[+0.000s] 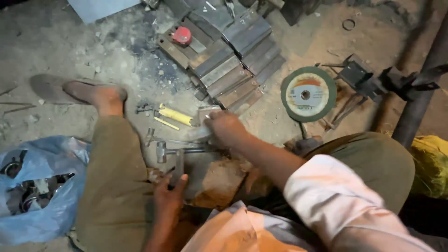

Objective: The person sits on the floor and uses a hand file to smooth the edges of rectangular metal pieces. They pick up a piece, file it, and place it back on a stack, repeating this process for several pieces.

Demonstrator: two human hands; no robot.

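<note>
Dirt floor [56,46], dusty and littered with grit, carries everything in view. Person sits on it, left leg in brown trousers [116,172] stretched forward, foot in a worn sandal [79,88] at upper left. Blue plastic bag [42,186] lies at lower left beside that leg, open, with dark metal rings visible inside. Stack of cut steel angle pieces [233,60] lies in rows at top centre; a small red round cap [182,35] rests on the far left of the stack. Green cutting disc [308,94] lies flat to the right of the stack, near a dark clamp-like tool [359,74] and a black pipe [420,102] running up the right edge. Yellow bag [431,163] sits at the right edge, partly cut off. Hammer [179,150] lies between the legs, head to the left, shaft pointing right. Yellow-handled tool [176,115] lies just above it. Right hand [226,127] is curled, fingers closed together on a short pale steel piece [205,121] held just right of the yellow handle, near the front edge of the stack. Left hand [170,191] grips a narrow flat metal strip [179,165], thumb and fingers clamped around its lower end; strip stands just below the hammer.
</note>
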